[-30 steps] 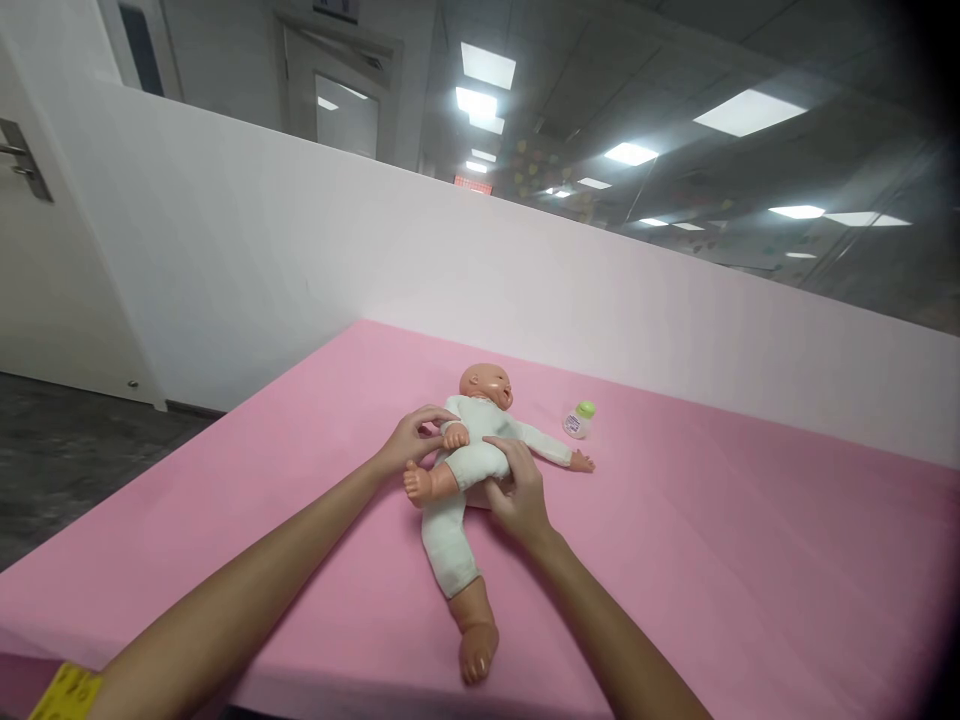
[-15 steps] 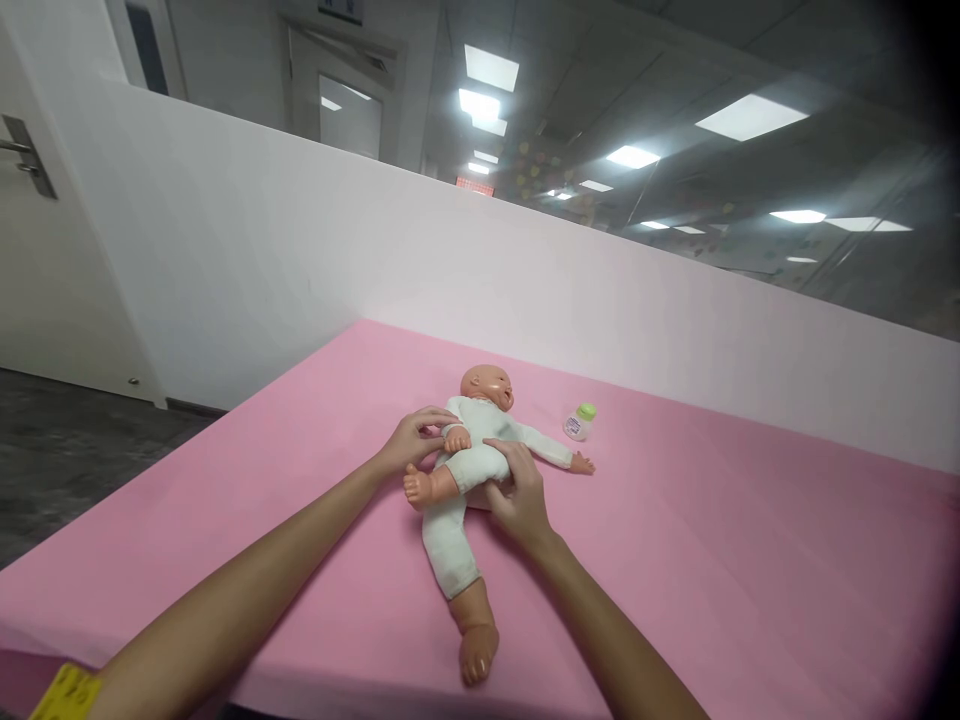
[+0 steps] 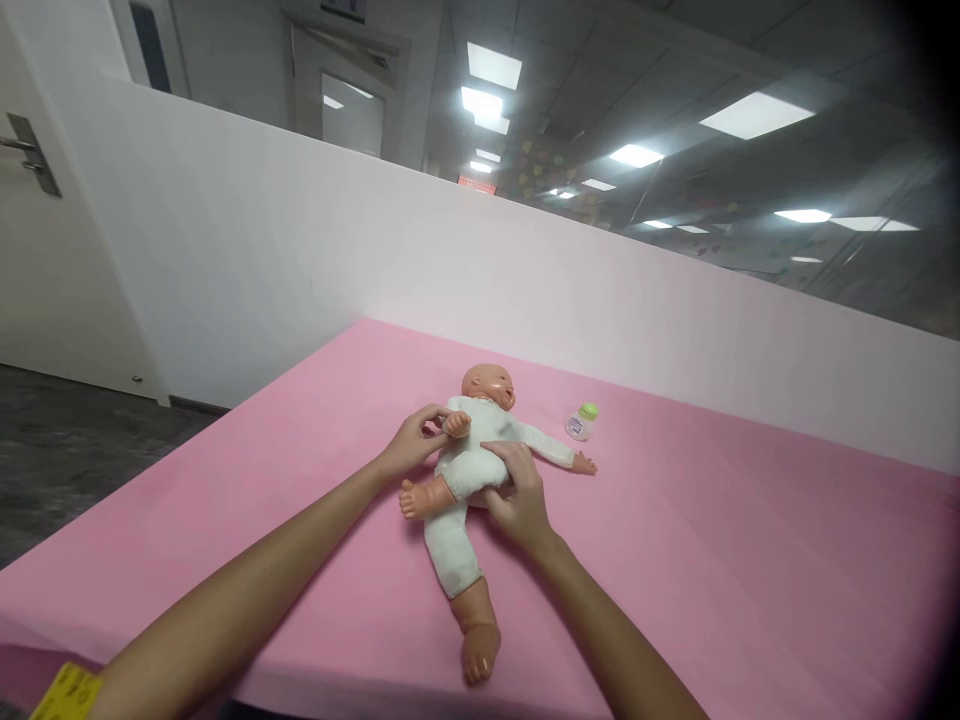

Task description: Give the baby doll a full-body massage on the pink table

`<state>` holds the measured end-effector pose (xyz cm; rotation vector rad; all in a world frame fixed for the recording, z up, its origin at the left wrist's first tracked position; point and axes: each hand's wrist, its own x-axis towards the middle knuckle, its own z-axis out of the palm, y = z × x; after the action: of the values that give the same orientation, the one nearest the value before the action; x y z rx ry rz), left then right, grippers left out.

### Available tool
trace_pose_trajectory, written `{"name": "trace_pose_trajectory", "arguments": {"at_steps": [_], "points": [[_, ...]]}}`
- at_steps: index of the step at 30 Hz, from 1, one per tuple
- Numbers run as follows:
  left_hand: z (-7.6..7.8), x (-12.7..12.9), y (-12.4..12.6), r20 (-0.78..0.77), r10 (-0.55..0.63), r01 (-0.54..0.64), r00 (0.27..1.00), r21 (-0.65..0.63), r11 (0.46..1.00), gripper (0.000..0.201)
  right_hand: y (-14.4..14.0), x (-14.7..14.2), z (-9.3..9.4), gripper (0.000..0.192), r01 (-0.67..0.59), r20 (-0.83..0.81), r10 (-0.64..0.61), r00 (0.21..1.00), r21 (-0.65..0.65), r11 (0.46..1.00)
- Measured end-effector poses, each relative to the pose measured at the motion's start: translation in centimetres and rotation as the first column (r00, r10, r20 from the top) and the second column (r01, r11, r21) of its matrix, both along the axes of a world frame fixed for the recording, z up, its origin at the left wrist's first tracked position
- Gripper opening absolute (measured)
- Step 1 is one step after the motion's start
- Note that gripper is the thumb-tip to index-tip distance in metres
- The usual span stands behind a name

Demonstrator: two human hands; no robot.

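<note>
From the head camera, the only container is a small bottle (image 3: 580, 424) with a green cap, standing upright on the pink table (image 3: 712, 560), near the doll's outstretched hand and apart from it. What it holds cannot be made out; its body looks pale with a small label.

The doll (image 3: 469, 470) lies on its back near the middle of the table, head pointing away towards the white partition (image 3: 300, 250), face turned to the right. It wears a white one-piece suit. One leg stretches straight towards the near edge of the table, its bare foot close to that edge; the other leg is bent up and out to the left, bare foot in the air. One arm lies flat out to the right, the other is raised over the chest.

The left hand (image 3: 411, 443) reaches in from the left, its fingers closed around the doll's raised wrist, just by the small hand. The right hand (image 3: 519, 495) is pressed against the doll's hip on the right side, fingers curled onto the white cloth and thumb below, gripping the body there. A yellow band (image 3: 66, 692) shows on the left forearm at the bottom edge.

Behind the partition are a door with a metal handle (image 3: 21, 150) on the left and ceiling lights (image 3: 754, 112) seen through glass. Nothing lies between the hands and the doll.
</note>
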<state>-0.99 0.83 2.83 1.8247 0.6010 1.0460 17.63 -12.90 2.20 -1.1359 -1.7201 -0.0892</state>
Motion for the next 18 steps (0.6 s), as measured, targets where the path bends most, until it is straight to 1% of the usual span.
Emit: {"name": "trace_pose_trajectory", "arguments": {"at_steps": [3,8,10,13,15,16,18], "points": [[-0.03,-0.03,0.06,-0.007,0.014,-0.013,1.000,0.027,1.000,0.034,-0.04,-0.13,-0.03,0.056,-0.001,0.002,0.001,1.000,0.000,1.000],[-0.21,-0.06,0.14,-0.006,-0.035,0.035,0.999,0.156,0.987,0.028,-0.07,-0.21,0.10,0.054,0.038,-0.057,-0.037,0.998,0.012,0.999],[-0.32,-0.01,0.14,-0.005,-0.029,0.030,1.000,0.150,0.988,0.028,-0.08,-0.28,0.10,0.058,0.036,-0.036,-0.036,0.999,0.025,0.999],[-0.35,0.04,0.10,-0.017,0.003,-0.002,1.000,0.072,0.997,0.031,-0.13,-0.44,-0.03,0.064,0.020,0.010,-0.020,1.000,0.035,0.999],[-0.26,0.01,0.05,-0.014,0.036,-0.035,0.999,0.036,0.999,0.034,-0.19,-0.55,-0.15,0.064,0.009,0.025,-0.010,1.000,0.035,0.999],[-0.19,-0.03,0.01,-0.013,0.045,-0.044,0.999,0.044,0.998,0.034,-0.22,-0.59,-0.20,0.063,0.007,0.029,-0.008,1.000,0.032,0.999],[-0.03,-0.12,-0.08,-0.015,0.036,-0.034,0.999,0.107,0.994,0.032,-0.26,-0.62,-0.25,0.062,0.008,0.030,-0.009,1.000,0.023,1.000]]}}
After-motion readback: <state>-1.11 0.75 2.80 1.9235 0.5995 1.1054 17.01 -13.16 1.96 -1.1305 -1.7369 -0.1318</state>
